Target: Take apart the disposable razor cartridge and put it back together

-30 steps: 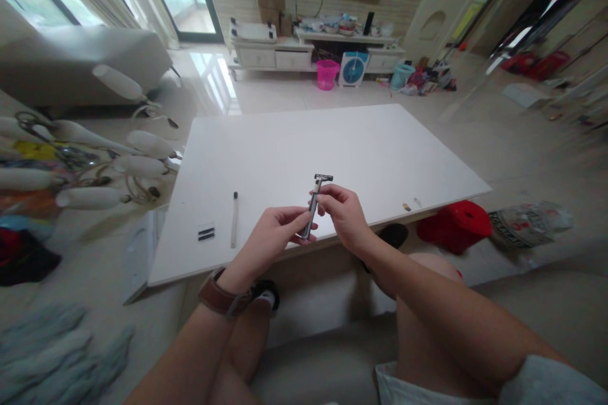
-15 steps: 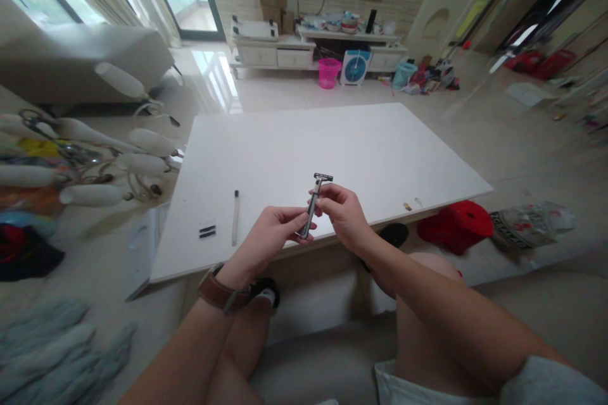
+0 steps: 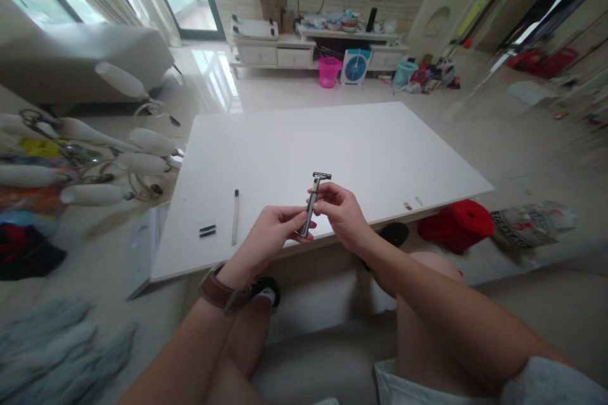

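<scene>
A razor [image 3: 309, 210] with a dark grey handle and a wide head is held upright at a slant above the near edge of the white table [image 3: 294, 145]. My left hand [image 3: 275, 228] pinches the lower handle between thumb and fingers. Higher up, just below the head, the fingers of my right hand [image 3: 342, 212] close on the handle. On the table to the left lie two small black blade cartridges [image 3: 207, 231] in a clear pack. Beside them is a slim clear tube [image 3: 235, 218] with a black cap.
Tiny scraps [image 3: 407, 205] lie near the table's right front edge. A red stool [image 3: 456, 226] and a printed bag [image 3: 529, 224] stand right of the table. A lamp with white arms [image 3: 142, 163] crowds the left. Across the floor are a pink basket [image 3: 329, 73] and a fan [image 3: 356, 67].
The razor and both hands have shifted very slightly; the grip looks the same. Nothing on the table has moved.
</scene>
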Demonstrator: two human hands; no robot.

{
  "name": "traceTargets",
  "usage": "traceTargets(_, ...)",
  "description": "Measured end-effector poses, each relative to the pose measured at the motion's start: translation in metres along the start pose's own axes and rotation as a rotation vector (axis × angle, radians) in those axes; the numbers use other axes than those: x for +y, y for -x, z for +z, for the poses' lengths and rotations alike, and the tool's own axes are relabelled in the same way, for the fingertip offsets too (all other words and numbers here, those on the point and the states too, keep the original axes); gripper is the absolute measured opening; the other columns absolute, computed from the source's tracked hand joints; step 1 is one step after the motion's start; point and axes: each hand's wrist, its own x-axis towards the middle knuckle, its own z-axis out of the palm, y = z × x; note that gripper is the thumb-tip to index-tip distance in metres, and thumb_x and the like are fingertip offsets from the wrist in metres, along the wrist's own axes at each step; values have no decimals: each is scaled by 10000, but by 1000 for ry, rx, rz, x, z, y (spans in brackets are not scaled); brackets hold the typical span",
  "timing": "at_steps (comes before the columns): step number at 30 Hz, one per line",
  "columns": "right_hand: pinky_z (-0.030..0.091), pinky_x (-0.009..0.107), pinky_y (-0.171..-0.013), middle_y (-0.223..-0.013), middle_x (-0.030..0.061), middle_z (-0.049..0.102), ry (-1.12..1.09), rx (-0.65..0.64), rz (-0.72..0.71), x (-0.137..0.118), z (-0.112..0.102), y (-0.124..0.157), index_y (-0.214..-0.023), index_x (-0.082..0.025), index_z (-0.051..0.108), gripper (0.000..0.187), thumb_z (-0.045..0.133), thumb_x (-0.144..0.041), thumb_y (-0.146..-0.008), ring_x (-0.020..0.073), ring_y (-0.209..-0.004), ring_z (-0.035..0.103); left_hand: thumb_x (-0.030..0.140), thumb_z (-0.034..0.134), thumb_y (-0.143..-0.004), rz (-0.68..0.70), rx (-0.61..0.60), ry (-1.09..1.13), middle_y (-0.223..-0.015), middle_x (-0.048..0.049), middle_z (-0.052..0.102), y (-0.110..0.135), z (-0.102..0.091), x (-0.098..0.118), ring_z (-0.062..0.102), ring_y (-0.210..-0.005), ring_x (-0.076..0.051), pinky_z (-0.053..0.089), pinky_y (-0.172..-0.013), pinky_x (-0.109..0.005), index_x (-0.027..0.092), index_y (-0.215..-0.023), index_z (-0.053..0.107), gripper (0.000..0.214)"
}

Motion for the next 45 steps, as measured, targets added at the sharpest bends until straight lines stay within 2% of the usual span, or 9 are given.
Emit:
traceTargets(11,474,284,-720,-830,1,660,20,-31,-12,2,-1,0,-892,-184,654,305,773,-186,-612,135,-750,587,432,736,-817,22,8,24,-846,-96,746,0,-1,-2,661,-645,-137,542,-615,-247,128,-979,781,348)
traceTargets(21,439,254,-654,-813,-8,636,29,-52,-16,-2,0,2,-917,-184,663,321,756,-162,-611,111,-694,541,429,743,-814,36,2,53,-822,-78,736,-1,1,-2,653,-658,-128,533,-627,-236,142,-949,786,320)
traceTargets(31,463,253,-590,-786,-13,619,68,-68,-6,-6,2,4,-942,-195,646,356,738,-158,-600,130,-680,556,424,750,-807,32,5,69,-838,-87,738,1,4,1,657,-684,-138,535,-645,-246,130,-959,785,333)
traceTargets(39,472,242,-571,-805,-17,619,44,-97,6,-8,2,5,-969,-186,627,388,746,-143,-602,108,-642,557,414,755,-804,28,-2,89,-816,-78,728,1,4,3,652,-676,-130,521,-653,-239,125,-935,786,319)
traceTargets(45,458,238,-566,-766,-33,601,26,-100,8,-9,3,6,-979,-184,632,414,755,-135,-586,93,-611,533,443,743,-804,29,5,90,-887,-108,746,2,4,3,662,-705,-149,519,-663,-256,121,-942,785,353)
